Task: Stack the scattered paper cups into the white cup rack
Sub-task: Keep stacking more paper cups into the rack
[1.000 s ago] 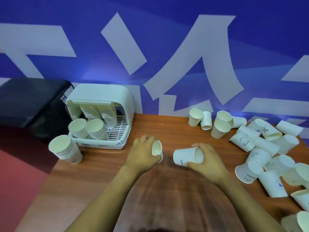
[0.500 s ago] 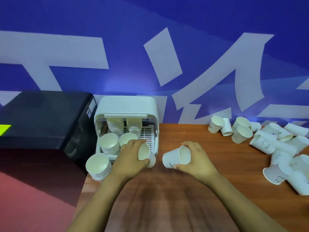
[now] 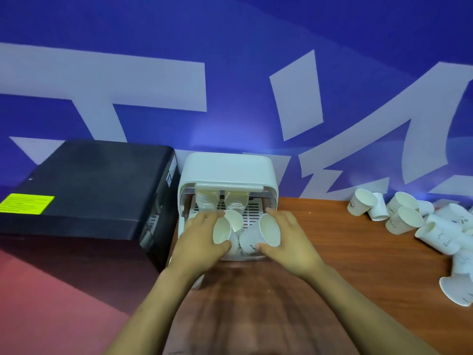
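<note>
Head view: each hand's fingers grasp a tilted paper cup, left cup [image 3: 222,231] and right cup [image 3: 263,233], mouths toward camera

An office or event space is showing: a blue wall banner with large white lettering [image 3: 230,85] is backing a brown wooden table [image 3: 358,252].

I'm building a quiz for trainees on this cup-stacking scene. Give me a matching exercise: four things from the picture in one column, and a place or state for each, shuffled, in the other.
Things:
1. left hand
2. right hand
3. scattered cups
4. black box

Places or states:
A. lying on the table at the far right
B. standing left of the white cup rack
C. holding the cup printed with dark letters
D. holding a cup with no print showing

Pairs: 1-D, 2-C, 3-A, 4-B
</note>
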Demonstrator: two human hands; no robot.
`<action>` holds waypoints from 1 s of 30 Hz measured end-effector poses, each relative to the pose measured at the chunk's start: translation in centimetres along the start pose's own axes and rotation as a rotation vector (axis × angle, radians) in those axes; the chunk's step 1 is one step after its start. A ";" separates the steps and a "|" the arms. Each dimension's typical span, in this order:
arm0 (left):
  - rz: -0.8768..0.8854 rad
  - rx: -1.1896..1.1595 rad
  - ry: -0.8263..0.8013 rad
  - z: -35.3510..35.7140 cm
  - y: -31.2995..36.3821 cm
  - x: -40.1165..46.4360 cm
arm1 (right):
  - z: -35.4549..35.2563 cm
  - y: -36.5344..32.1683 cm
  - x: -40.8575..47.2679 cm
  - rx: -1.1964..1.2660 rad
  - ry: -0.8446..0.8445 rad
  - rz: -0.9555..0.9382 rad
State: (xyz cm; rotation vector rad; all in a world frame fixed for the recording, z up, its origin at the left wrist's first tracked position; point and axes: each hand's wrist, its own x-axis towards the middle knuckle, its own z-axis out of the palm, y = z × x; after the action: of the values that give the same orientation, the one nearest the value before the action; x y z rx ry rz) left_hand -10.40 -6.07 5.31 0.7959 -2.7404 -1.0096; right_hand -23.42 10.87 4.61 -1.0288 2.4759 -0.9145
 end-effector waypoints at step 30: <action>-0.050 0.144 0.023 0.1 -5.7 4.7 | 6.0 -1.6 6.0 -0.182 -0.033 -0.118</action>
State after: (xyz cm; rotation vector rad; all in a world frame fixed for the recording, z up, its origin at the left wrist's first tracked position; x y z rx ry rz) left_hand -11.90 -12.10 1.30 0.8956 -2.8120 -0.8140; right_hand -23.78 3.00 0.95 -1.2506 2.5297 -0.7081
